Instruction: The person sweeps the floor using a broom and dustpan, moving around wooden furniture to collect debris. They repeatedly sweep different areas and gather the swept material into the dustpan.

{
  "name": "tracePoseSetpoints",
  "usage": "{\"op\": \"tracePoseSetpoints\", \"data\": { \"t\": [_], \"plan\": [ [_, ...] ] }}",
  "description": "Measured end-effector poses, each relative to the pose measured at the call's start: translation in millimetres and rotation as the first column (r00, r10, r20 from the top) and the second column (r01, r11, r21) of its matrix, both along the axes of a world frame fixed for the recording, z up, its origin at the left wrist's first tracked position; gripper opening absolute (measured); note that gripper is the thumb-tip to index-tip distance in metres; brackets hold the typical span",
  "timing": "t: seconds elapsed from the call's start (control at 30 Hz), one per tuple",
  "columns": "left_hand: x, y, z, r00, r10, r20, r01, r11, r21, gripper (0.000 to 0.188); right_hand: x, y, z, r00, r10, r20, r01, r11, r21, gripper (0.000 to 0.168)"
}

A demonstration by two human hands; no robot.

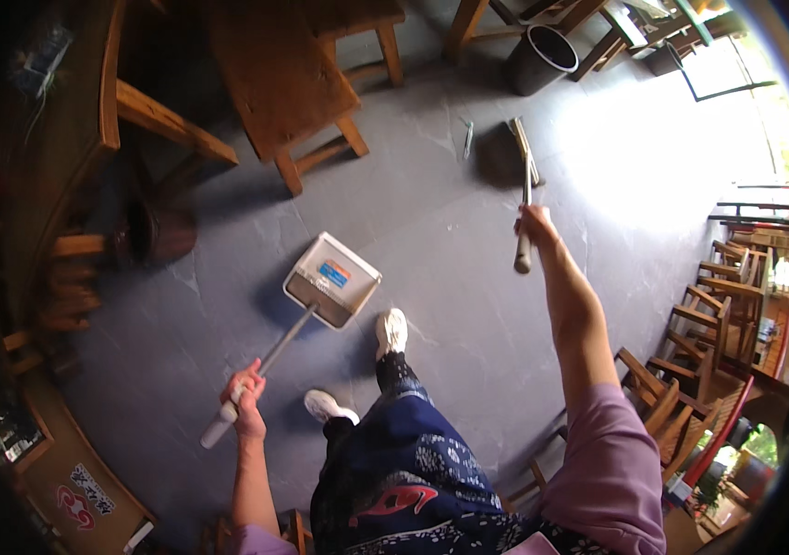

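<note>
My left hand [245,395] grips the handle of a long-handled dustpan [311,291] to the left of my feet. Its white pan carries a blue and orange label, and a toothed comb edge runs across it. In my right hand [538,225] is the pole of a broom [526,152], held out ahead and to the right. The broom's head is at the far end of the pole, over a dark shadow on the floor. A small, slim pale piece of litter [468,140] lies on the grey tile floor [457,263], left of the broom head.
A wooden bench [290,90] and a wooden table [106,83] stand at the upper left. Beyond the broom is a dark bucket [540,59]. Another dark bin [158,229] sits in shadow at left. Wooden chairs [685,374] line the right side. Strong glare covers the upper right floor.
</note>
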State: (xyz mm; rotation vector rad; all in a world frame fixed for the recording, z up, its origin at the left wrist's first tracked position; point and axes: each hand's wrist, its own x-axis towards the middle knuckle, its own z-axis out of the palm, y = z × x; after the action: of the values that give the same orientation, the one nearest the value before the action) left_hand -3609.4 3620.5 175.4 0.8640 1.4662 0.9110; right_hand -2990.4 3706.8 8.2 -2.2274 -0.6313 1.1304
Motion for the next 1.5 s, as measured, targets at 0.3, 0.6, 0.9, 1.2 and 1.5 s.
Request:
{"op": "tracePoseSetpoints", "data": {
  "t": [0.3,0.6,0.9,1.2,1.5],
  "plan": [
    [-3.7,8.6,-13.7,0.999,0.018,-0.043,-0.019,0.999,-0.03,0.021,-117.7,62.6,-2.2,0.994,0.084,0.065,-0.081,0.996,-0.035,0.017],
    [-12.6,14.0,-17.5,1.0,0.008,-0.019,-0.009,0.999,-0.053,0.028,-130.1,-63.1,61.2,0.701,0.681,0.213,-0.553,0.707,-0.441,0.053],
    [-4.4,20.2,-19.9,0.998,0.057,-0.027,-0.059,0.996,-0.066,0.028,-100.6,-185.5,184.8,0.952,0.267,-0.148,-0.305,0.858,-0.413,0.046],
    [-7.1,22.0,-12.0,0.999,0.045,-0.016,-0.046,0.997,-0.067,0.02,-3.2,-116.8,86.4,0.959,-0.264,-0.099,0.259,0.964,-0.062,0.021],
    [-15.9,20.0,-19.9,0.999,0.006,-0.031,-0.007,1.0,-0.028,0.033,-29.3,-130.0,-37.6,0.805,0.379,0.456,-0.243,0.913,-0.329,0.023]
  ]
}}
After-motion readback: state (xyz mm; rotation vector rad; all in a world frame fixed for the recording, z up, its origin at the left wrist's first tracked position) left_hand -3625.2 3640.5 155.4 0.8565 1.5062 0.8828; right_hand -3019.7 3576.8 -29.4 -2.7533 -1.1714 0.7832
